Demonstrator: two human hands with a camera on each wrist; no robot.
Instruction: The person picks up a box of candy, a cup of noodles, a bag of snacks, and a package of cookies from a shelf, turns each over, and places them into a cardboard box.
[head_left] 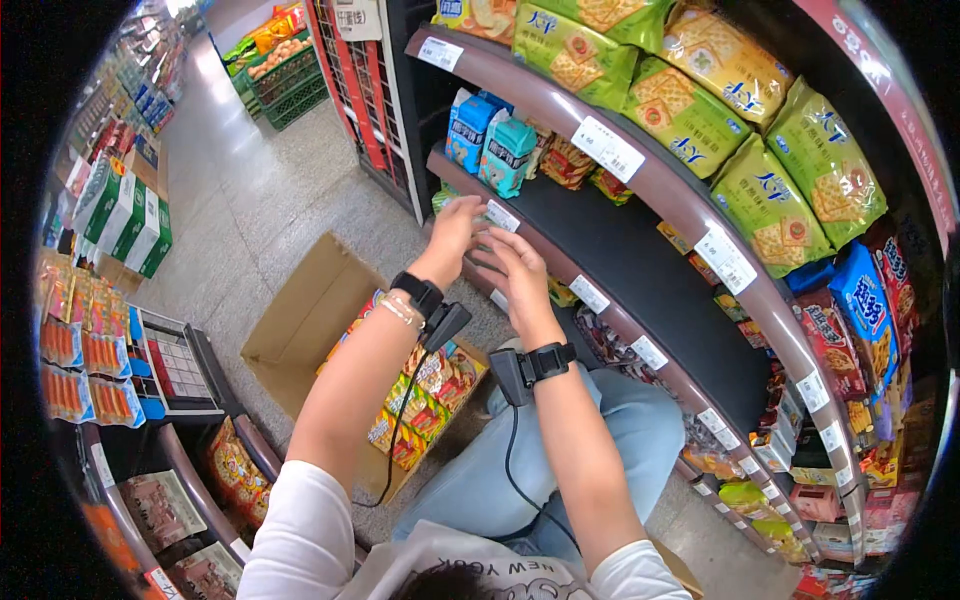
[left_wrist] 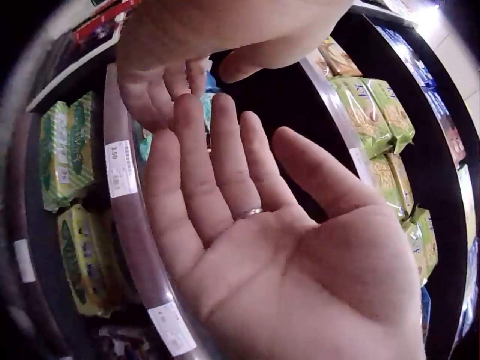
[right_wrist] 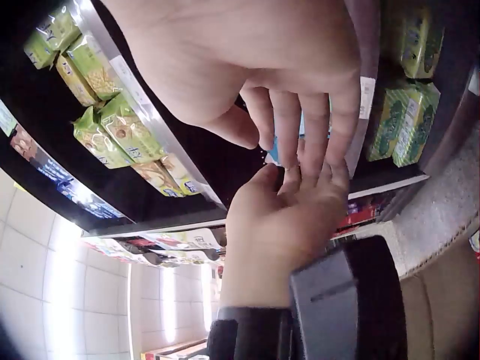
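Both hands are raised close together in front of the shelf's price-tag edge, and neither holds anything. My left hand (head_left: 455, 238) (left_wrist: 277, 255) has its palm bare and its fingers extended, with a ring on one finger. The right hand (head_left: 516, 272) (right_wrist: 262, 67) has loosely bent fingers and overlaps the left one in the wrist views; whether they touch, I cannot tell. Just beyond them, a blue pack (head_left: 468, 130) and a teal pack (head_left: 508, 155) stand at the near end of a black shelf (head_left: 610, 245).
Green and yellow cracker packs (head_left: 690, 115) fill the upper shelf. An open cardboard box (head_left: 300, 300) holding colourful packets (head_left: 440, 375) sits on the floor left of my bent legs. Green crates (head_left: 290, 95) stand farther up the aisle; another shelf unit (head_left: 185, 430) is at lower left.
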